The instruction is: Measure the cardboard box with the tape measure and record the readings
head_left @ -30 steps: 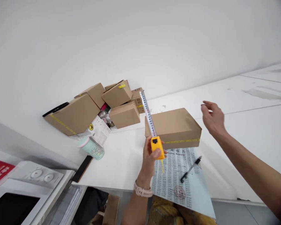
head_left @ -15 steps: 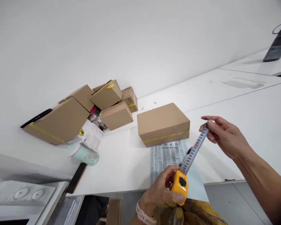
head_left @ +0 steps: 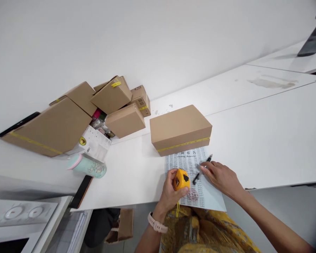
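Note:
A yellow tape measure (head_left: 182,179) with a black button is held in my left hand (head_left: 170,195), its blade drawn in and a yellow strap hanging below. To the right, my right hand (head_left: 223,177) has thumb and fingertips closed about the middle of a black pen (head_left: 196,178), which lies slanted over a printed sheet (head_left: 213,198). The sheet carries "Testing Report" lettering and a red round stamp. Just behind it, a closed cardboard box (head_left: 180,124) with yellow tape along its front side covers the sheet's top edge.
Several cardboard boxes (head_left: 112,96) are piled at the left against the wall. Near them are a white printed package (head_left: 96,142) and a mint tumbler with a pink lid (head_left: 88,167). A dark bottle (head_left: 313,40) stands far right on the white table (head_left: 258,147).
The tape measure's blade, stretched between both hands before, has gone back into its case. My right hand let go of the blade end and came down onto the pen.

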The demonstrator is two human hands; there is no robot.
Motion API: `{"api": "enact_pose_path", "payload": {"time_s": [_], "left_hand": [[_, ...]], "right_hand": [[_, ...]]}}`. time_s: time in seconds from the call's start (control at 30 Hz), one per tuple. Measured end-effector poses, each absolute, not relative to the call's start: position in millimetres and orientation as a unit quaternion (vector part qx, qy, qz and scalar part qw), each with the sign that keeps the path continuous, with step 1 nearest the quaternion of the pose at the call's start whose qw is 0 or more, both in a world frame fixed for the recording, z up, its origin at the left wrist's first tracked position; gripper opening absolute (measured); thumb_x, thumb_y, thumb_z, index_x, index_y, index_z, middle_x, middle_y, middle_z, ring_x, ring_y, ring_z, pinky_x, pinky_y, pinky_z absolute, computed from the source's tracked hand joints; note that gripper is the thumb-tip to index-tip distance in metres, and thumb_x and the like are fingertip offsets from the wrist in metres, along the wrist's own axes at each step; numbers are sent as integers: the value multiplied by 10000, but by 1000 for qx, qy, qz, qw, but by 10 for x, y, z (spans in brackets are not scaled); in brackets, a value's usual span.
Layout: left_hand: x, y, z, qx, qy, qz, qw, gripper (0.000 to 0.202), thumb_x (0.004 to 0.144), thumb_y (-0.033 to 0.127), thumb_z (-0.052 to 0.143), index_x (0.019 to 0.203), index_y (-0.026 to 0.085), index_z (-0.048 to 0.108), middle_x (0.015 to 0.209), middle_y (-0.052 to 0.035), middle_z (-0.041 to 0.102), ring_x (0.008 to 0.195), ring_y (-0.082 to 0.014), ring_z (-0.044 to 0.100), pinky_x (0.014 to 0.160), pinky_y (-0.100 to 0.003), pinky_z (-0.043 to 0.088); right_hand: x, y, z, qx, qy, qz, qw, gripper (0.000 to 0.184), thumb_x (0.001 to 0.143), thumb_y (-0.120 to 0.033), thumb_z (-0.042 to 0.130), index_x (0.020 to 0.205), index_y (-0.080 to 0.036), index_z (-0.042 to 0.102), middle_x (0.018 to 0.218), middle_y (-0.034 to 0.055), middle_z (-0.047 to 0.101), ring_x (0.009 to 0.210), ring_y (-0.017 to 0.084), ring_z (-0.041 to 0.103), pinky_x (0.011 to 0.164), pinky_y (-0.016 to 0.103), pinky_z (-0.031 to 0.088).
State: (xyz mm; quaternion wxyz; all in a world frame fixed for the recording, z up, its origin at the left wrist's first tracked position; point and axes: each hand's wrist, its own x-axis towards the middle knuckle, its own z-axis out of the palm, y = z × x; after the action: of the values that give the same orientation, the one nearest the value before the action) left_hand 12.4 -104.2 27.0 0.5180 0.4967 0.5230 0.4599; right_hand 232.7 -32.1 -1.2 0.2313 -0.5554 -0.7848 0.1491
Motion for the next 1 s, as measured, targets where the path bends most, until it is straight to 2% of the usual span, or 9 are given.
{"api": "enact_pose_path", "payload": {"time_s": [0.17,0.3,0.37,0.5,0.63,0.77,0.87,0.93,1.0], "left_hand": [[223,-1021,115,482,568,481,462,638,664,199,768,1224,197,463,1166,-97,626,1023,-227,615,901,-360,489],[384,-934,66,469,603,497,413,641,651,168,766,1222,199,475,1168,-100,625,1031,-235,624,898,-358,499],[469,-860,41,463,616,500,395,658,639,171,777,1225,196,479,1161,-102,625,1036,-244,628,893,-360,505],[646,-693,15,457,639,498,367,681,636,186,788,1240,192,473,1128,-102,625,1032,-259,632,881,-372,513],[783,-554,28,473,651,477,354,660,673,206,773,1250,188,452,1131,-107,613,1017,-251,627,876,-376,510],[753,-430,87,529,635,427,366,622,677,200,781,1216,202,472,1101,-81,621,982,-222,624,874,-362,500],[599,-313,182,589,614,370,373,604,645,212,806,1173,208,513,1068,-68,624,954,-218,621,876,-362,490],[470,-221,265,629,605,327,364,611,623,230,813,1168,213,536,1054,-73,619,960,-242,608,883,-389,481],[361,-126,344,663,599,288,344,603,613,221,794,1167,221,556,1044,-82,617,992,-285,588,914,-442,460]], "right_hand": [[2341,-317,-115,-573,-790,81,204,318,950,-488,442,796,-225,533,716,57,626,696,247,632,565,316,388],[2487,-267,-87,-597,-733,223,240,96,891,-327,480,887,-242,524,679,9,619,577,195,573,506,295,359],[2613,-240,-30,-608,-658,319,310,132,893,-342,490,962,-249,553,652,-11,613,542,177,548,521,305,401],[2875,-228,143,-520,-448,524,505,232,869,-413,584,1013,-234,621,843,54,722,786,224,673,756,386,535],[3019,-234,271,-429,-382,576,581,321,799,-396,691,1089,-270,637,1074,77,741,1071,290,662,981,480,484],[3005,-138,241,-493,-398,512,581,257,786,-410,752,964,-292,609,902,35,736,919,256,675,968,501,473],[2962,22,144,-506,-427,502,557,291,888,-551,590,830,-267,567,689,4,647,762,211,643,912,462,489],[2946,141,91,-466,-447,549,530,407,929,-634,442,948,-258,598,736,23,665,782,212,651,871,441,511],[2946,242,72,-433,-460,600,491,509,915,-670,425,1132,-246,605,925,70,716,903,231,670,866,425,527]]}}
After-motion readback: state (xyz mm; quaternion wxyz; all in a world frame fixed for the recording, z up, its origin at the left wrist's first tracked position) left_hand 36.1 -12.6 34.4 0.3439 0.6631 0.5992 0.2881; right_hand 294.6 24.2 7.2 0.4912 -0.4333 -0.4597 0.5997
